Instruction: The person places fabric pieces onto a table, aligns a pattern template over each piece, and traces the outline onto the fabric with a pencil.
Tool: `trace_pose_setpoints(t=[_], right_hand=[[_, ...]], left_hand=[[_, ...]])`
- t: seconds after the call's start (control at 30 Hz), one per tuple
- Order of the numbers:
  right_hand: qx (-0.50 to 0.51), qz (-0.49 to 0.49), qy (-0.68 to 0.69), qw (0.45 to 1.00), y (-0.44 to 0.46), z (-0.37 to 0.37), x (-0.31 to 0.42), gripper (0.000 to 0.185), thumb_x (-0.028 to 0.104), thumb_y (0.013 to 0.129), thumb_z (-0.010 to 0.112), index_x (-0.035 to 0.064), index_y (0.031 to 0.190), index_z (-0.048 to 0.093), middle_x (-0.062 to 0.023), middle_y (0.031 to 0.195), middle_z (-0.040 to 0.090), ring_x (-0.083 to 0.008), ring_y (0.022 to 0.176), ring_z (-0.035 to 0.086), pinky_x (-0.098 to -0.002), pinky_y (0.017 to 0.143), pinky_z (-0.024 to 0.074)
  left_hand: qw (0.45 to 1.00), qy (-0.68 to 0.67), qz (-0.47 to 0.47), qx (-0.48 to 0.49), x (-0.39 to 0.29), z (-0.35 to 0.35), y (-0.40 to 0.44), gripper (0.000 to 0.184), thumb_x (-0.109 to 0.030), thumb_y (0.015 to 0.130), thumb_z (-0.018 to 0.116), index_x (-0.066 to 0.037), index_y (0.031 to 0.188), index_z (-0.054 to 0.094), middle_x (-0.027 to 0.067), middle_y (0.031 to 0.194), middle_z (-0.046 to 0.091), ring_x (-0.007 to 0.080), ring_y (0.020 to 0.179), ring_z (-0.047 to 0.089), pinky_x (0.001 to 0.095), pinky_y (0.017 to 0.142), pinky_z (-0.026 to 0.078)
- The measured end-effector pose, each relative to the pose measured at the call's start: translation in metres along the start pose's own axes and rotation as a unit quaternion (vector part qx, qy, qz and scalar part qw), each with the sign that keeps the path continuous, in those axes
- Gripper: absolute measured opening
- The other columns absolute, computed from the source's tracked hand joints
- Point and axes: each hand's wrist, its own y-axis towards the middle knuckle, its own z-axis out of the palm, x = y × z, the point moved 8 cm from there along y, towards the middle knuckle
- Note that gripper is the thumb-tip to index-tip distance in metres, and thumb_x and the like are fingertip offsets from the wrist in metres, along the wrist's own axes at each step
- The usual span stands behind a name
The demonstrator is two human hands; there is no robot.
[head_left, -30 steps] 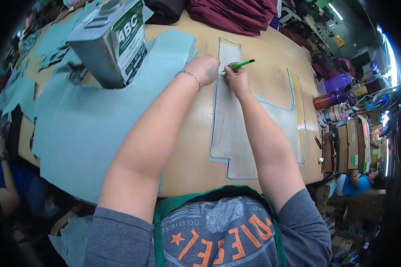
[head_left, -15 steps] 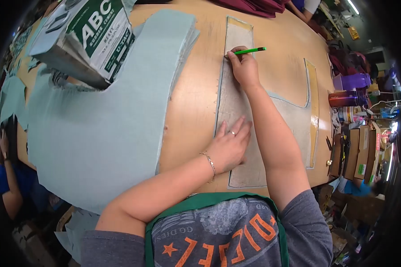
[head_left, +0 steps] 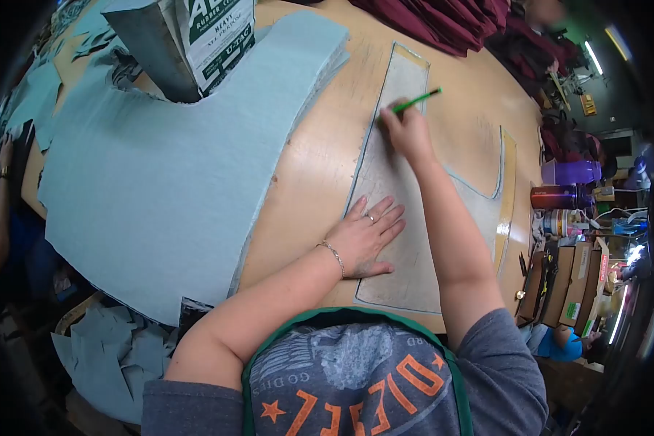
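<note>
A flat grey pattern piece (head_left: pixel 410 280) with a cut-out on its right side lies on the wooden table (head_left: pixel 309 156). Blue-green material shows along its edges. My left hand (head_left: pixel 367 236) presses down on it, palm down with fingers spread. A green pencil (head_left: pixel 423 98) is gripped in my right hand (head_left: pixel 410 136), farther up the piece at its left edge. The pencil's point is hidden by my fingers, which are a little blurred.
On the left, a stack of pale blue-green sheets (head_left: pixel 167 174) covers much of the table, with a metal rubber cement can (head_left: pixel 221 47) at its far side. Maroon fabric (head_left: pixel 443 22) lies at the far edge. Bottles (head_left: pixel 559 196) and cardboard boxes (head_left: pixel 574 280) stand right. Other people sit nearby.
My right hand has moved a short way toward me along the pattern piece's left edge with the pencil. My left hand's fingers are spread wider. The whole view has shifted and turned slightly.
</note>
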Motion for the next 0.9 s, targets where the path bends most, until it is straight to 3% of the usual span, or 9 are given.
trace_pose_setpoints(t=[0.1,0.2,0.3,0.43,0.53,0.63,0.67,0.8,0.9], right_hand=[[0.055,0.013,0.067,0.996,-0.015,0.006,-0.001,0.022,0.021,0.079,0.058,0.0011,0.087,0.056,-0.0211,0.077,0.06,-0.033,0.074,0.059,-0.035,0.066,0.0457],[-0.036,0.001,0.02,0.999,0.014,-0.005,-0.002,0.022,0.021,0.079,0.058,0.0007,0.087,0.056,-0.02,0.074,0.06,-0.0316,0.071,0.06,-0.0356,0.065,0.0457],[-0.002,0.008,-0.045,0.999,0.001,0.001,0.0,0.019,0.02,0.081,0.057,0.0015,0.085,0.055,-0.0142,0.075,0.061,-0.0217,0.07,0.059,-0.0311,0.064,0.044],[0.124,0.049,0.049,0.99,-0.067,0.013,0.014,0.017,0.017,0.082,0.058,-0.0001,0.082,0.054,-0.0065,0.072,0.059,-0.0103,0.066,0.053,-0.0252,0.06,0.0421],[0.078,0.064,0.139,0.985,-0.069,0.013,0.008,0.018,0.016,0.079,0.059,-0.0005,0.086,0.055,-0.0141,0.071,0.061,-0.02,0.065,0.06,-0.029,0.061,0.0455],[0.092,0.04,0.088,0.991,-0.067,0.01,0.022,0.016,0.015,0.082,0.057,0.0002,0.086,0.053,-0.0051,0.073,0.06,-0.0095,0.066,0.053,-0.0229,0.061,0.0418],[0.089,0.018,0.103,0.99,-0.065,0.01,0.023,0.017,0.016,0.082,0.058,0.0004,0.086,0.053,-0.0058,0.073,0.06,-0.0095,0.067,0.054,-0.023,0.061,0.0424],[0.147,0.009,0.059,0.987,-0.09,0.01,0.035,0.018,0.017,0.082,0.058,0.0006,0.088,0.053,-0.0087,0.072,0.059,-0.0126,0.069,0.055,-0.0253,0.064,0.0433],[0.206,-0.092,0.067,0.972,-0.106,0.012,0.049,0.019,0.018,0.08,0.059,-0.0005,0.084,0.054,-0.0094,0.07,0.058,-0.0143,0.068,0.055,-0.0273,0.063,0.0433]], left_hand=[[1.0,0.004,0.0,0.007,0.0,0.0,0.0,0.073,-0.057,0.076,0.045,-0.009,0.13,0.034,0.0069,0.139,0.024,0.0247,0.131,0.013,0.0488,0.103,0.012],[1.0,0.012,0.0,0.007,0.0,0.001,0.0,0.072,-0.056,0.077,0.043,-0.009,0.131,0.032,0.0075,0.14,0.022,0.0245,0.131,0.011,0.0508,0.102,0.016],[1.0,0.009,0.005,0.001,0.0,-0.002,-0.001,0.072,-0.056,0.077,0.043,-0.009,0.13,0.033,0.0078,0.139,0.022,0.0249,0.13,0.013,0.0511,0.102,0.016],[1.0,0.012,-0.014,0.019,0.0,-0.002,0.0,0.07,-0.054,0.077,0.046,-0.009,0.129,0.034,0.0081,0.137,0.026,0.0246,0.13,0.015,0.0501,0.102,0.015],[0.996,0.022,-0.069,0.059,-0.006,-0.003,0.004,0.066,-0.049,0.079,0.044,-0.009,0.13,0.032,0.0093,0.137,0.025,0.0256,0.129,0.016,0.0559,0.1,0.016],[0.984,0.022,-0.178,0.024,-0.018,0.0,0.015,0.066,-0.049,0.08,0.044,-0.009,0.13,0.031,0.0103,0.137,0.025,0.0258,0.128,0.019,0.0601,0.097,0.015],[0.98,-0.001,-0.199,-0.003,-0.017,0.0,0.015,0.068,-0.051,0.079,0.044,-0.01,0.131,0.029,0.0114,0.138,0.023,0.0262,0.129,0.018,0.0624,0.097,0.012],[0.979,-0.013,-0.202,0.039,-0.014,0.017,0.012,0.077,-0.06,0.076,0.041,-0.012,0.134,0.026,0.0122,0.14,0.018,0.0281,0.13,0.016,0.062,0.098,0.006],[0.977,0.077,-0.198,0.019,-0.017,0.013,0.01,0.078,-0.062,0.075,0.04,-0.013,0.134,0.025,0.0125,0.14,0.02,0.0281,0.129,0.019,0.0619,0.098,0.006]])
